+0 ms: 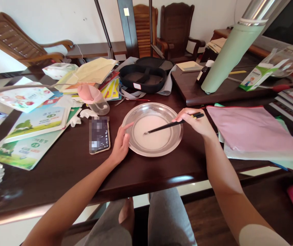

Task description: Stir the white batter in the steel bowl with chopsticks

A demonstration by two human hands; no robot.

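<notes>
A round metal plate (175, 136) sits on the dark wooden table (67, 160), holding a thin pool of white liquid (153, 131). My right hand (196, 121) is closed on a pair of black chopsticks (172, 125), whose tips dip into the liquid near the plate's middle. My left hand (121, 143) rests at the plate's left rim, fingers partly spread, index finger touching the edge and holding nothing. A phone (99, 134) lies flat just left of that hand.
Books and leaflets (37, 119) cover the left side, with a pink-lidded cup (94, 99) lying among them. A black case (143, 77) stands behind the plate. A pink folder (249, 128) lies right, with a green flask (232, 48) on a raised tray behind it.
</notes>
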